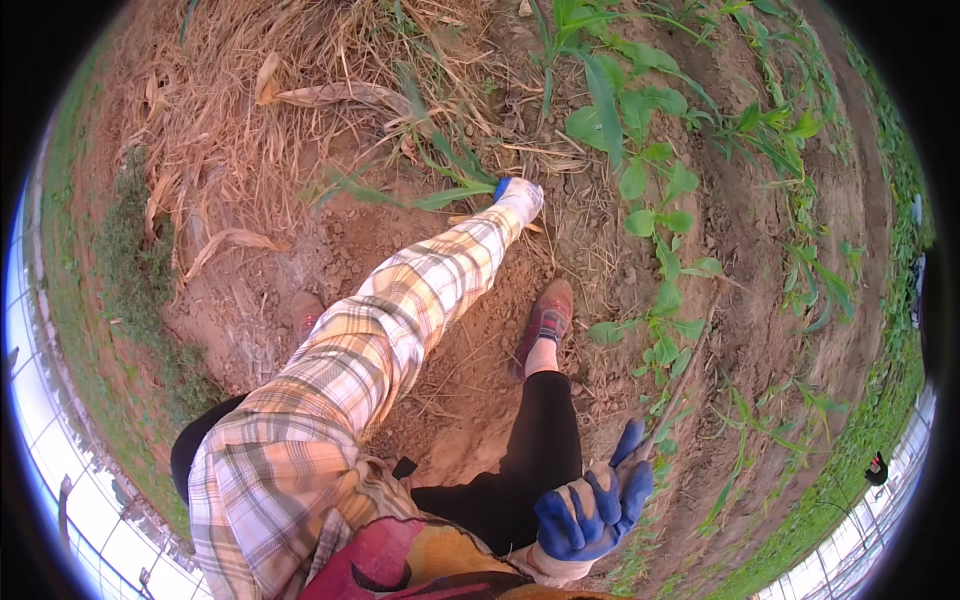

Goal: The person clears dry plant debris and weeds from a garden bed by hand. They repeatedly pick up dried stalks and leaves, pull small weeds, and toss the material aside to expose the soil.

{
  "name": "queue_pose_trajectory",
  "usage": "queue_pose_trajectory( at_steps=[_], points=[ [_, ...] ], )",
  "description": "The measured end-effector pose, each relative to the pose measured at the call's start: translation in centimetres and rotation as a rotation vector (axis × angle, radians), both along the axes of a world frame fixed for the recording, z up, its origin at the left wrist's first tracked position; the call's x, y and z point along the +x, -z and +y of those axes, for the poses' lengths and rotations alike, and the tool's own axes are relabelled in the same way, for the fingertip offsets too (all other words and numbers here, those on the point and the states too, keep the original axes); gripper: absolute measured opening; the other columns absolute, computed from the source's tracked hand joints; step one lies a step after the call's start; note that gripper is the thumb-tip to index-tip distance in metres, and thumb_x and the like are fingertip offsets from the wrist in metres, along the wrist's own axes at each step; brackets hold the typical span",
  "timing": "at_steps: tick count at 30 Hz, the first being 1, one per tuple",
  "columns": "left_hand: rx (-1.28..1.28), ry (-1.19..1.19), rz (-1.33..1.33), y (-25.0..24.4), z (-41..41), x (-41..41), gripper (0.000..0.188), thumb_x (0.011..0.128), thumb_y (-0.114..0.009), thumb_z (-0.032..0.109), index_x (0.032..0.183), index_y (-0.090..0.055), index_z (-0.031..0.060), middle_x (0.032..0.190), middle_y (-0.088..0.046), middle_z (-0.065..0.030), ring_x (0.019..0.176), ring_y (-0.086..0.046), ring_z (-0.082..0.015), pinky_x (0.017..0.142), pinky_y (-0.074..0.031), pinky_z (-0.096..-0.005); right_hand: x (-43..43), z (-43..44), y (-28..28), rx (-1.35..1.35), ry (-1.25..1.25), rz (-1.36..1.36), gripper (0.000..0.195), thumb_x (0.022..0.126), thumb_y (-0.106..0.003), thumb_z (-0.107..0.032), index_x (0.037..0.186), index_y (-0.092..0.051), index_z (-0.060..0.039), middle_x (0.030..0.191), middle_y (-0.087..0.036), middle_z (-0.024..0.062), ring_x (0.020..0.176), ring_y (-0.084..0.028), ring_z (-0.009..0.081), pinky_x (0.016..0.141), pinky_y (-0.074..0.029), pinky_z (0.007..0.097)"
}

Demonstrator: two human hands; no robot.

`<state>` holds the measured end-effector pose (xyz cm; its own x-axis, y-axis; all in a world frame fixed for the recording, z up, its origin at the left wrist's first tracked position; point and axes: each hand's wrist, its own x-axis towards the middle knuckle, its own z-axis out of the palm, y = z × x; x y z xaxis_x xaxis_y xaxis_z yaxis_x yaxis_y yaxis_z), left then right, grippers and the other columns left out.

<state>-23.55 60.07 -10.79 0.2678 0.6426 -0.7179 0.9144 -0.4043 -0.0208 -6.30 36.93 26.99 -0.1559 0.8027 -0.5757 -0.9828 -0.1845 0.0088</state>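
Note:
My left hand (520, 196), in a white and blue work glove, reaches forward at the end of a plaid sleeve. It is closed on a green plant with long, blade-like leaves (454, 196), which fan out to its left and are partly blurred. Dry soil and straw lie around it. At the lower right, my right hand (592, 514), in a blue and cream glove, grips a thin stick or tool handle (694, 352). The handle slants up and away over the leafy row; what its far end is, I cannot tell.
A heap of dry straw and husks (300, 97) lies at the upper left. A row of broad-leaved seedlings (666, 262) runs along my right, with taller grassy plants (821, 277) beyond. My right shoe (553, 311) stands on bare soil beside the seedlings; my left shoe (306, 311) is partly hidden.

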Motion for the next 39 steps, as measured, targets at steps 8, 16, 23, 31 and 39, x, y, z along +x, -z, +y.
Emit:
queue_pose_trajectory(
  at_steps=[8,16,23,31,39],
  points=[
    [-0.119,-0.147,-0.093,-4.6,-4.8,-3.8,0.026,0.087,-0.056,0.016,0.109,-0.060,0.0021,0.093,-0.070,-0.0086,0.086,-0.069,-0.0237,0.065,-0.055,-0.0370,-1.1,0.1,-0.5,-0.105,0.057,0.028,0.052,0.100,-0.035,-0.030,0.145,-0.024,-0.0075,0.058,-0.041,-0.0008,0.038,-0.036,0.0076,0.039,-0.036,0.0245],
    [0.278,0.225,0.193,-13.1,-2.9,-16.6,0.072,0.090,-0.052,0.046,0.148,-0.018,0.0207,0.152,-0.018,-0.0132,0.141,-0.016,-0.0300,0.115,-0.009,-0.0480,-1.9,-0.6,0.1,-0.013,0.013,0.082,0.053,0.100,-0.032,-0.033,0.146,-0.022,-0.0101,0.061,-0.043,-0.0002,0.042,-0.039,0.0090,0.041,-0.037,0.0275],
    [0.248,0.221,0.221,-9.0,3.0,-18.3,0.111,0.061,-0.079,0.051,0.148,-0.019,0.0196,0.156,0.002,-0.0108,0.143,0.001,-0.0303,0.116,-0.007,-0.0440,-3.4,-0.4,0.2,-0.027,-0.082,0.019,0.053,0.101,-0.031,-0.038,0.146,-0.024,-0.0108,0.070,-0.049,0.0021,0.043,-0.039,0.0087,0.038,-0.035,0.0237],
    [0.035,-0.183,-0.058,-11.4,3.3,-21.6,0.023,0.089,-0.054,0.020,0.110,-0.058,0.0126,0.094,-0.067,-0.0083,0.094,-0.065,-0.0240,0.099,-0.039,-0.0404,-4.6,-0.4,0.4,0.031,-0.149,-0.002,0.052,0.101,-0.031,-0.036,0.146,-0.023,-0.0102,0.069,-0.046,0.0015,0.043,-0.037,0.0083,0.038,-0.033,0.0236],
    [0.315,-0.409,-0.177,-19.1,1.8,-29.8,0.027,0.093,-0.052,0.029,0.104,-0.052,0.0046,0.078,-0.064,-0.0146,0.077,-0.064,-0.0321,0.069,-0.049,-0.0414,-5.6,-0.8,0.6,0.113,-0.185,0.219,0.051,0.101,-0.031,-0.035,0.145,-0.025,-0.0098,0.064,-0.041,-0.0008,0.043,-0.037,0.0065,0.038,-0.033,0.0221]
  ],
)
